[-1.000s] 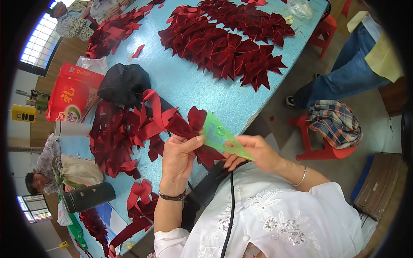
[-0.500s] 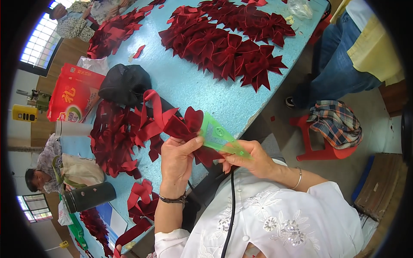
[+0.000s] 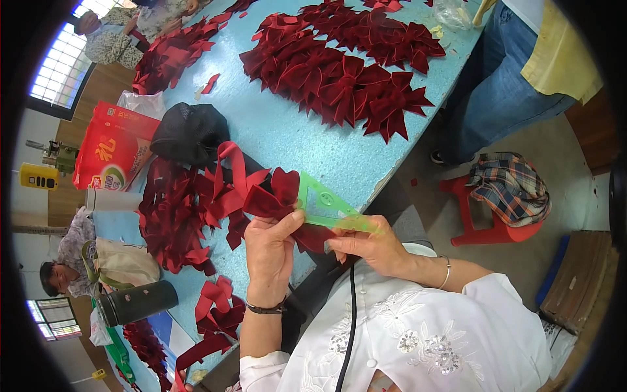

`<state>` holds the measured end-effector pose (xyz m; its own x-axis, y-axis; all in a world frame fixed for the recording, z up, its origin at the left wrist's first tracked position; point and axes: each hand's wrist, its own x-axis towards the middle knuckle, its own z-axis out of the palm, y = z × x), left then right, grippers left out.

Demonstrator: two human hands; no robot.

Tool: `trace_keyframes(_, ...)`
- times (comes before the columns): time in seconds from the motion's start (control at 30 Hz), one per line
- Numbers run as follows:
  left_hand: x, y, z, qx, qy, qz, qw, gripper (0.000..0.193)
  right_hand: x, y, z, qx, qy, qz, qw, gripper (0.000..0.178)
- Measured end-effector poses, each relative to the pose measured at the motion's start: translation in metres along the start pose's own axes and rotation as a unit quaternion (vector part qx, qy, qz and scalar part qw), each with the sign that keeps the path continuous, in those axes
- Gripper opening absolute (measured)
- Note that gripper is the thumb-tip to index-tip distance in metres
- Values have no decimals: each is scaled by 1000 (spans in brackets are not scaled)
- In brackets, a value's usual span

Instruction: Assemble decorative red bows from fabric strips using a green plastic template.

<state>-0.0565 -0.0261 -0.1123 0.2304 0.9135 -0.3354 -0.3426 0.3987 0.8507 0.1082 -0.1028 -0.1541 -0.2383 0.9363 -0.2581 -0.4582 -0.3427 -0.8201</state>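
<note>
Between the thumb and fingers of my left hand [image 3: 269, 245] is a dark red velvet bow [image 3: 277, 194], its loops facing up and its tails hanging below. A green see-through set square [image 3: 321, 204] is pinched in my right hand [image 3: 375, 245], near its narrow tip. Its wide end lies against the right side of the bow, close to my left thumb. The fingers behind the bow are partly hidden. Just left of it, a loose red ribbon [image 3: 238, 168] curls up from a heap of bows [image 3: 171, 222].
On the blue table [image 3: 255, 124] are rows of finished-looking bows [image 3: 339, 78], a black cloth pouch [image 3: 191, 132], a red package [image 3: 111, 147] and a dark green bottle [image 3: 138, 302]. To the right, a person in jeans [image 3: 516, 98] stands by a red stool [image 3: 467, 219].
The bow and set square have shifted slightly left together, with both hands still holding them. The standing person at the right has moved a little. Otherwise the table looks the same.
</note>
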Motion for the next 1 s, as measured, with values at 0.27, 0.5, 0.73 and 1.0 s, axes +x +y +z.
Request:
trace_keyframes(0.27,-1,-2,-3,-14,11,3,1000,32,-4,-8,12,75,59,-29,995,16)
trace_keyframes(0.5,0,-4,0,-32,20,10,999,34,0,-7,17,36,55,-33,997,12)
trace_keyframes(0.73,-4,-5,-1,-38,39,14,998,35,3,-1,11,13,65,-63,996,12)
trace_keyframes(1.0,-6,-5,4,-51,50,27,997,12,6,-5,19,53,69,-60,994,10)
